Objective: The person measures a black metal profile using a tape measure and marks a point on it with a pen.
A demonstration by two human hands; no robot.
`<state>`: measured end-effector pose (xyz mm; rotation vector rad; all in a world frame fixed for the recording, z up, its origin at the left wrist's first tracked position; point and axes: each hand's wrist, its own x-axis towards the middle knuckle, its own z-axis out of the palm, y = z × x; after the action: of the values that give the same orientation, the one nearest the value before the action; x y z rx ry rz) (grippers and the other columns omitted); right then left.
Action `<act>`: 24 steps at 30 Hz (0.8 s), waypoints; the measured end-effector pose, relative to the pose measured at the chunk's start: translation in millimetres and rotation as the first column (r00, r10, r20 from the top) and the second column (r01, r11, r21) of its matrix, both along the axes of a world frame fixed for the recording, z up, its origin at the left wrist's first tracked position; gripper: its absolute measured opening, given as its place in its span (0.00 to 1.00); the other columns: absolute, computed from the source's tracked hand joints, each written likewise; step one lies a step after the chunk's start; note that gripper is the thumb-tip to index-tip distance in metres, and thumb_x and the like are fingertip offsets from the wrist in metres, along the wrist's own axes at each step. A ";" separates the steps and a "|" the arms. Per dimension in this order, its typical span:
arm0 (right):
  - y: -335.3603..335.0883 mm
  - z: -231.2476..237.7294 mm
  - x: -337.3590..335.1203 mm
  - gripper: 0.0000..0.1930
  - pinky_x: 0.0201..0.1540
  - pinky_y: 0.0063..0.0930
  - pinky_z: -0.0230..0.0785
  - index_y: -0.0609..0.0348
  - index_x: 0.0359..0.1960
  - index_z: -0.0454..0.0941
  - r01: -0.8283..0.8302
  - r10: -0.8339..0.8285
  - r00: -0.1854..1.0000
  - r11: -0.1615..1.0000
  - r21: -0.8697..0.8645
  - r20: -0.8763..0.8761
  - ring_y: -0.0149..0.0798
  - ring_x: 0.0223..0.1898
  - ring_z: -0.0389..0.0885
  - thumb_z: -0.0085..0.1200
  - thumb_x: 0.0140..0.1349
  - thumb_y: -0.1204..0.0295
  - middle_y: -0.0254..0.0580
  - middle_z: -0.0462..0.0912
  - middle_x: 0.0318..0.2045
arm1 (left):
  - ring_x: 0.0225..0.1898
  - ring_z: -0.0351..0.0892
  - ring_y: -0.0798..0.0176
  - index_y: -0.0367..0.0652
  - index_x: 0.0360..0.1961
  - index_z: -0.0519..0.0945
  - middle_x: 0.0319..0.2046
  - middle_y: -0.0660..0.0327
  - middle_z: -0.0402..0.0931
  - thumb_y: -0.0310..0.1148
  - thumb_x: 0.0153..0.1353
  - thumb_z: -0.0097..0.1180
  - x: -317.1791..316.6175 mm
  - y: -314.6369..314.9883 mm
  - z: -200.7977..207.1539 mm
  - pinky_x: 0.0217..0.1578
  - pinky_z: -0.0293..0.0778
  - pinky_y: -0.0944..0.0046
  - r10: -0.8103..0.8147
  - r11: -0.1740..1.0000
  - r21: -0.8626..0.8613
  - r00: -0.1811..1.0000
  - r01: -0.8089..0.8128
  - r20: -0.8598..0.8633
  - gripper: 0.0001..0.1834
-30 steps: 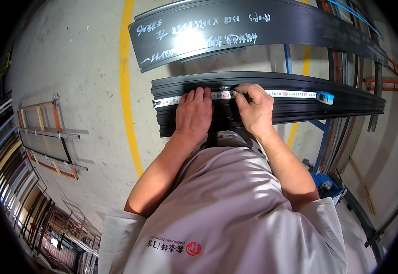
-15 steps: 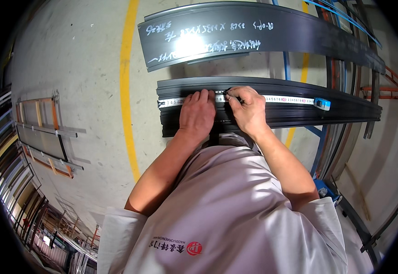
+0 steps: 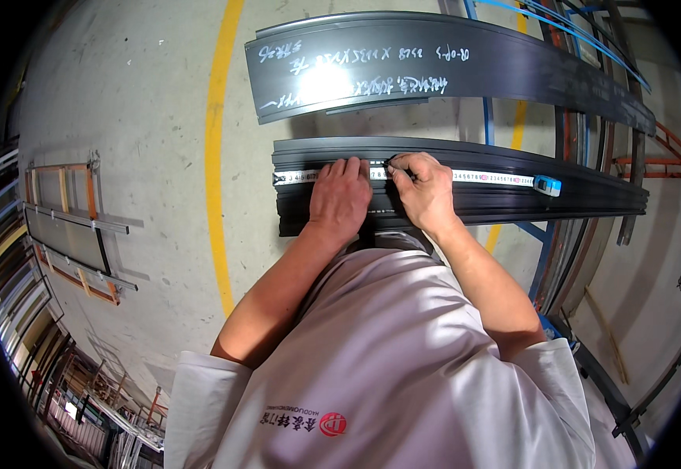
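A black grooved metal profile (image 3: 481,156) lies crosswise in front of me. Along it stretches the white blade of a tape measure (image 3: 491,179), whose blue case (image 3: 547,186) rests toward the profile's right part. Bent and held together, the fingers of my left hand (image 3: 340,195) press the blade against the profile, covering a stretch of it. Just to the right, my right hand (image 3: 426,191) is closed in a pinch over the blade. A small dark tip shows at its thumb and forefinger; what it belongs to is hidden in the hand.
Beyond lies a wider dark panel (image 3: 403,59) with white handwriting. Blue and rust-coloured racking (image 3: 571,141) supports the right side. A yellow floor line (image 3: 214,156) runs at left, with a wood-and-metal frame (image 3: 63,227) farther left and stacked profiles (image 3: 20,313) along the edge.
The view has shifted slightly, so the profile and panel sit a little differently in it. Both hands keep their places on the tape.
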<state>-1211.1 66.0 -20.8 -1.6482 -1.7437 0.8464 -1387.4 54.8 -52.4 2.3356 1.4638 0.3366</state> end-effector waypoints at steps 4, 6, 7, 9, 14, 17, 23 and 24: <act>1.6 0.9 -2.0 0.03 0.46 0.41 0.77 0.62 0.29 0.83 0.049 -0.050 0.999 0.998 -0.048 -0.015 0.53 0.38 0.85 0.60 0.53 0.80 0.48 0.86 0.33 | 0.40 0.76 0.54 0.36 0.43 0.80 0.34 0.56 0.73 0.30 0.58 0.56 -0.5 0.6 0.1 0.43 0.73 0.54 -0.010 1.000 0.000 1.000 0.010 -0.011 0.13; 2.1 2.9 -2.6 0.03 0.46 0.41 0.77 0.62 0.30 0.83 0.044 -0.044 0.999 0.998 -0.055 -0.001 0.53 0.38 0.84 0.61 0.52 0.80 0.48 0.86 0.33 | 0.40 0.76 0.54 0.36 0.43 0.80 0.34 0.56 0.73 0.30 0.58 0.56 -0.6 0.9 1.1 0.43 0.73 0.54 -0.011 1.000 -0.006 1.000 0.010 -0.021 0.13; 3.2 3.3 -1.7 0.04 0.46 0.42 0.76 0.62 0.30 0.83 -0.036 0.036 0.999 0.999 -0.001 0.027 0.54 0.39 0.84 0.61 0.52 0.80 0.48 0.86 0.33 | 0.40 0.76 0.55 0.36 0.42 0.80 0.34 0.56 0.74 0.30 0.59 0.55 -0.3 0.9 1.4 0.42 0.73 0.55 -0.009 1.000 0.008 0.999 0.010 -0.031 0.12; 5.6 4.8 0.7 0.05 0.45 0.43 0.76 0.61 0.31 0.83 -0.200 0.191 0.977 0.975 0.098 0.095 0.55 0.39 0.83 0.62 0.52 0.80 0.48 0.85 0.33 | 0.40 0.77 0.57 0.36 0.41 0.80 0.34 0.57 0.74 0.30 0.62 0.53 0.3 0.3 2.4 0.42 0.73 0.57 -0.006 0.999 0.037 0.999 0.008 -0.052 0.10; 12.7 13.3 -0.6 0.08 0.46 0.45 0.74 0.61 0.35 0.83 -0.262 0.255 0.944 0.965 0.005 0.210 0.56 0.41 0.80 0.61 0.52 0.80 0.50 0.83 0.34 | 0.39 0.76 0.56 0.37 0.40 0.80 0.34 0.57 0.74 0.29 0.62 0.54 -0.5 1.4 3.7 0.42 0.72 0.56 -0.006 0.999 0.038 1.000 0.007 -0.011 0.08; 13.7 15.8 0.7 0.13 0.47 0.44 0.75 0.62 0.41 0.83 -0.242 0.246 0.938 0.969 -0.049 0.244 0.57 0.42 0.81 0.62 0.52 0.82 0.52 0.83 0.37 | 0.38 0.76 0.55 0.37 0.38 0.80 0.33 0.57 0.74 0.29 0.62 0.54 -0.2 1.9 1.9 0.41 0.72 0.56 0.003 0.998 0.063 1.000 -0.004 0.014 0.07; 18.0 50.1 6.7 0.20 0.48 0.45 0.74 0.60 0.52 0.81 -0.287 0.328 0.919 0.937 -0.200 0.217 0.58 0.43 0.80 0.64 0.56 0.77 0.54 0.83 0.41 | 0.38 0.76 0.53 0.34 0.42 0.80 0.34 0.55 0.75 0.29 0.59 0.58 -1.6 0.4 -3.5 0.40 0.73 0.54 0.002 0.998 0.063 0.999 -0.005 0.043 0.12; 22.5 53.5 6.8 0.19 0.48 0.45 0.74 0.61 0.52 0.81 -0.337 0.380 0.905 0.915 -0.222 0.192 0.58 0.44 0.80 0.64 0.56 0.76 0.53 0.83 0.41 | 0.39 0.76 0.52 0.33 0.45 0.81 0.35 0.54 0.75 0.29 0.56 0.60 -1.8 -0.1 -4.7 0.40 0.73 0.53 -0.002 0.999 0.051 0.999 0.000 0.046 0.16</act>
<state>-1204.2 88.5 32.7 -1.6165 -2.2415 1.0426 -1389.2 54.6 -57.1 2.3525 1.4488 0.4291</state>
